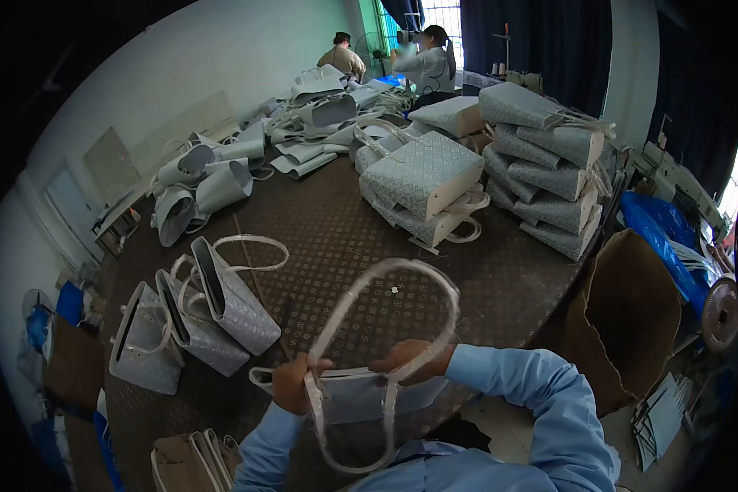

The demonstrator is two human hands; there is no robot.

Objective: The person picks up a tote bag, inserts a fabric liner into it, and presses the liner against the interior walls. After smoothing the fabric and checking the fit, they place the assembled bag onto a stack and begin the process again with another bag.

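Note:
A light grey handbag [361, 398] with two long whitish handles lies at the table's near edge, close to my body. My left hand [293, 384] is closed round the bag's top edge at its left end, by the foot of a handle. On the right, my right hand [410, 359] reaches over the top edge beside the other foot of the handle, its fingers pointing left and partly hidden by the handle. One handle [406, 266] loops up over the table; the other hangs down toward my lap.
Three patterned bags [197, 316] stand at the left. Stacked finished bags [422, 176] and a taller stack [541, 164] stand at the back right. Loose grey bag pieces [320, 115] pile up at the far end. A brown paper sack [623, 320] stands right. Two people sit beyond the table.

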